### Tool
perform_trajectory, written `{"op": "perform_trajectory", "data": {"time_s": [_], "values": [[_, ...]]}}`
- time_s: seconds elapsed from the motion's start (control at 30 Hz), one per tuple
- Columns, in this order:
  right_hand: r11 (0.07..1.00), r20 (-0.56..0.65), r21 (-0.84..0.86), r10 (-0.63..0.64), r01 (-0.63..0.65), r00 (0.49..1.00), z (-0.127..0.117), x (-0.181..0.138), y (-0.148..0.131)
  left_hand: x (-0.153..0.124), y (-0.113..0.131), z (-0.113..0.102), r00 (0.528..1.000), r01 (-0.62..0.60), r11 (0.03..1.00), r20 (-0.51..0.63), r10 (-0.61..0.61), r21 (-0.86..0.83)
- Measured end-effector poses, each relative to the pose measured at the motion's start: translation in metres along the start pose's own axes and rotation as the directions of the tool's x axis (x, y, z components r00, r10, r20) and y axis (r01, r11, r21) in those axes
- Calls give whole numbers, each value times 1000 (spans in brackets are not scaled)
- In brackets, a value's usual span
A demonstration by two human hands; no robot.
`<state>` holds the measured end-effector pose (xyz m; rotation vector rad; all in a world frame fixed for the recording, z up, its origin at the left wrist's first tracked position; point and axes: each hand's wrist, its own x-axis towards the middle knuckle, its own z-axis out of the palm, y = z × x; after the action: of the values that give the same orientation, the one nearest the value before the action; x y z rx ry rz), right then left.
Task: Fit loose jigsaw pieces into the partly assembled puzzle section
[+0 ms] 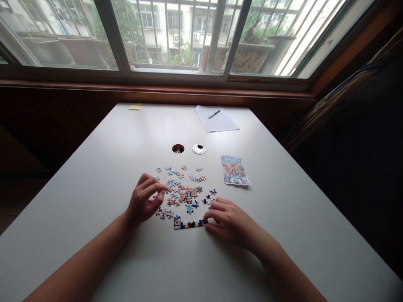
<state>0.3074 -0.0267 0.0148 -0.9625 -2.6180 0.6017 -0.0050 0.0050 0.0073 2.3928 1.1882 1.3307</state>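
A short joined strip of puzzle pieces [188, 223] lies flat on the white desk [103, 167], near the person and between the two hands. The right hand [228, 220] rests on the desk at the strip's right end, its fingertips [206, 217] touching that end; the fingers are curled and pinched against the strip, though whether they truly grasp it or only press on it cannot be told. Just beyond the strip, farther from the person, a scatter of loose puzzle pieces [184, 188] spreads over the desk, densest in the middle and thinning toward the far side. The left hand [145, 201] sits at the left edge of that scatter, thumb and forefinger brought together over the pieces as if pinching one; the piece itself is too small to make out.

To the right of the loose pieces, well clear of both hands, lies a small printed picture sheet [234, 170]. Farther off, near the middle of the desk, is a round cable hole [178, 148] with its pale cover [199, 149] lying just beside it on the right. At the far edge, under the window [176, 37], a sheet of paper [216, 119] carries a pen [214, 113], and a yellow sticky note [134, 107] lies well to the left
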Motion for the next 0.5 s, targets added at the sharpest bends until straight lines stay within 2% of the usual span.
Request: {"op": "perform_trajectory", "data": {"time_s": [0.23,0.5], "values": [[1000,-4,24,-4,4,1000,0,0,1,2,-3,-4,989,129,991,-71,-130,-26],[999,-29,25,-33,33,999,0,1,2,1,-5,-6,965,241,968,-85,-246,-63]]}}
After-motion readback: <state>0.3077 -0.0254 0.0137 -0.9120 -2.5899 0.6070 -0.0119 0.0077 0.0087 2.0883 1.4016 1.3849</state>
